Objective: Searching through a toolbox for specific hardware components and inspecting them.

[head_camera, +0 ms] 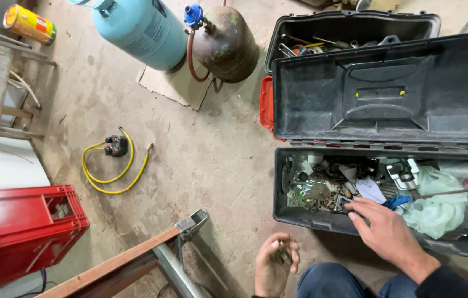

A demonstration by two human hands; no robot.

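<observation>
Right hand (385, 232) reaches into open toolbox (300, 215) at 3 o'clock, fingers extended, grip open over loose hardware (316, 190). Left hand (275, 265) at 6 o'clock is cupped, grip partly closed around small metal bits (282, 256). Both above concrete floor (201, 160).

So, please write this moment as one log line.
right hand: reaching in toolbox | left hand: cupped, holding small parts
</observation>
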